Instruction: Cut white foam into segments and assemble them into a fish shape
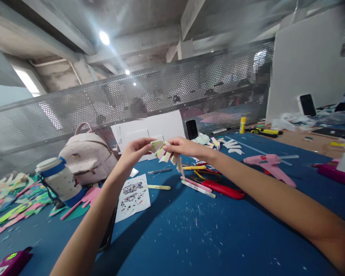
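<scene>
Above the table, both hands meet at a string of small pastel foam pieces (167, 157), green, pink and white, which hangs down on its right side. My left hand (138, 150) pinches the pale green piece at the left end. My right hand (181, 147) grips the string near its top, fingers closed. Whether a thread joins the pieces I cannot tell. Below the hands lie a grey pen (160, 171), a yellow marker (159, 187), pink and white markers (198, 188) and a red-handled cutter (222, 189).
A paper with tiny coloured bits (133, 199) lies left of centre, partly over a dark phone. Further left stand a bottle (59, 180) and a pale backpack (87, 153), near foam scraps (14, 199). A pink glue gun (268, 165), white foam strips (232, 145) and a glue stick (242, 125) are right.
</scene>
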`<state>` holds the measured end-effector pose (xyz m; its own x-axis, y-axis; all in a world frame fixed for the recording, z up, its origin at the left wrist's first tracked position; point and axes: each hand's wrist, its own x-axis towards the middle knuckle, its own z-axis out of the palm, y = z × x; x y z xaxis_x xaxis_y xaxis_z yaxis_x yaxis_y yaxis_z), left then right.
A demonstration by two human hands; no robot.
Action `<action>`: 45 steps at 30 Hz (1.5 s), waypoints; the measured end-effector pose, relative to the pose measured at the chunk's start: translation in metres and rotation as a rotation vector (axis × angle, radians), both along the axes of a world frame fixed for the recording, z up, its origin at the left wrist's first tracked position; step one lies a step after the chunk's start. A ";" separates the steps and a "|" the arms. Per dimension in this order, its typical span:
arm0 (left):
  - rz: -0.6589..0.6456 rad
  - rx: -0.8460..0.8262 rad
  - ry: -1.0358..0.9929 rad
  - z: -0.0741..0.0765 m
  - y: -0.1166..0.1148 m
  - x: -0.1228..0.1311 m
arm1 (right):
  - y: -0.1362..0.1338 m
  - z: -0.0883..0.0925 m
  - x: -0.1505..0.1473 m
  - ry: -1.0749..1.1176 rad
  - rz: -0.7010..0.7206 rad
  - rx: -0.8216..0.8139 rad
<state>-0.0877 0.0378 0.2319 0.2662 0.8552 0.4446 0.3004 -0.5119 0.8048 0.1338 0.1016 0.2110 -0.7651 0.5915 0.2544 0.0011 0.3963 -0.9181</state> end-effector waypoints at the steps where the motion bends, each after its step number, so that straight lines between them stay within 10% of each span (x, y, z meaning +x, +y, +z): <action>1: 0.010 0.011 0.015 0.001 -0.001 0.000 | 0.000 0.000 0.000 -0.002 0.002 0.003; 15: 0.158 0.098 0.140 0.014 -0.010 -0.004 | -0.010 -0.013 -0.003 -0.217 0.403 -0.222; 31: 0.325 0.219 0.020 0.019 -0.014 -0.015 | -0.007 -0.033 -0.015 -0.247 0.478 -0.269; 45: 0.058 0.119 0.183 0.057 -0.106 0.022 | -0.036 0.034 0.032 -0.534 0.630 -0.070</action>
